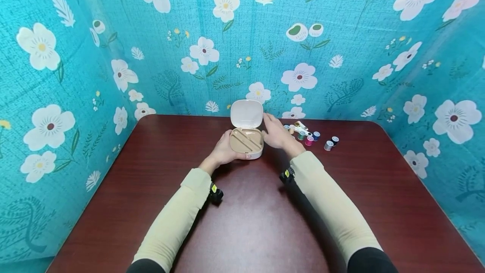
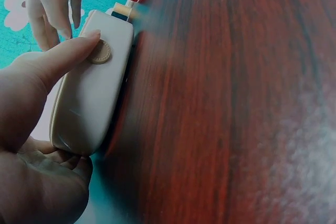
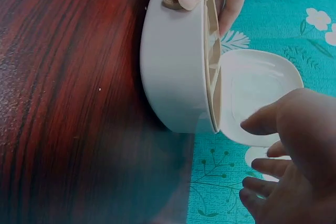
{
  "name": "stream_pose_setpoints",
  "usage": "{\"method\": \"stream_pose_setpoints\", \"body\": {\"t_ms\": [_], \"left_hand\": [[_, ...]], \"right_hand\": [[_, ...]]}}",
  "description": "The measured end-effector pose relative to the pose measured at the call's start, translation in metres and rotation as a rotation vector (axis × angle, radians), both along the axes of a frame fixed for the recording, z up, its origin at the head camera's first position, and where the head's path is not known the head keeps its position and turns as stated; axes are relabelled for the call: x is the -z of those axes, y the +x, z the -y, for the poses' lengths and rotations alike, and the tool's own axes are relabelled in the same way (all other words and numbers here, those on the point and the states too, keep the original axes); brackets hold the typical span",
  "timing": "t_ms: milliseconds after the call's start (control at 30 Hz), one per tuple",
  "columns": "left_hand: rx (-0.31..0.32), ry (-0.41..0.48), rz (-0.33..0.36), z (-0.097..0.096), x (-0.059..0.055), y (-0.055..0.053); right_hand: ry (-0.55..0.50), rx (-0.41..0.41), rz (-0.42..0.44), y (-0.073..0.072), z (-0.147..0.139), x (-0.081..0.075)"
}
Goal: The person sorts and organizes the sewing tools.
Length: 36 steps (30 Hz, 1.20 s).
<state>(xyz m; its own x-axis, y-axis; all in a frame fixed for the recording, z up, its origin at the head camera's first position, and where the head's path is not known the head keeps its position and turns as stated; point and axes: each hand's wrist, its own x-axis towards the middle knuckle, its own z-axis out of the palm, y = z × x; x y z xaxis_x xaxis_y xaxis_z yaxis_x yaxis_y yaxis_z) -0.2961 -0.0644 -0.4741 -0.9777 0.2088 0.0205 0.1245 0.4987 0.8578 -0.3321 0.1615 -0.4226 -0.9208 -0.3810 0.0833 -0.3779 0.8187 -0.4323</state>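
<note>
A white storage box (image 1: 256,155) with a beige divided tray (image 1: 245,141) stands on the table, its lid (image 1: 247,113) raised at the back. My left hand (image 1: 224,150) grips the box at its left side and front. In the left wrist view the thumb lies by the round tan button (image 2: 100,52), while the other fingers go behind the box and are partly hidden. On the right of the box, my right hand (image 1: 278,133) is beside the raised lid with fingers extended. The right wrist view shows that hand (image 3: 294,150) holding nothing, its thumb in front of the lid.
Several thread spools, among them a pink spool (image 1: 309,140), a blue spool (image 1: 316,135) and a black spool (image 1: 334,140), lie right of the box around a small white object (image 1: 302,131). A floral turquoise cloth (image 1: 227,70) hangs behind the dark red table (image 1: 159,172).
</note>
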Motion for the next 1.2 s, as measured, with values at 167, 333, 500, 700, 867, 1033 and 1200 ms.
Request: {"method": "stream_pose_setpoints", "body": {"t_ms": [167,333,500,700,867,1033,1200], "left_hand": [[0.002,-0.015,-0.014,0.001,0.0,0.001],[-0.002,-0.031,-0.018,0.001,0.0,0.001],[-0.002,-0.043,-0.018,0.001,0.001,0.0],[0.005,-0.052,-0.017,0.0,0.001,-0.001],[0.006,-0.057,-0.01,0.0,0.0,0.0],[0.005,-0.066,-0.003,0.001,-0.001,0.001],[0.003,-0.078,-0.004,0.001,-0.001,0.001]], "right_hand": [[0.039,0.004,-0.047,0.006,0.002,-0.005],[-0.009,-0.023,-0.063,0.008,0.005,-0.007],[-0.053,-0.064,-0.065,0.006,0.009,-0.002],[-0.05,-0.087,-0.055,0.003,0.013,0.003],[-0.045,-0.112,-0.053,0.002,0.016,0.004],[-0.03,-0.125,-0.049,0.002,0.019,0.004],[-0.007,-0.132,-0.024,0.002,0.023,0.003]]}}
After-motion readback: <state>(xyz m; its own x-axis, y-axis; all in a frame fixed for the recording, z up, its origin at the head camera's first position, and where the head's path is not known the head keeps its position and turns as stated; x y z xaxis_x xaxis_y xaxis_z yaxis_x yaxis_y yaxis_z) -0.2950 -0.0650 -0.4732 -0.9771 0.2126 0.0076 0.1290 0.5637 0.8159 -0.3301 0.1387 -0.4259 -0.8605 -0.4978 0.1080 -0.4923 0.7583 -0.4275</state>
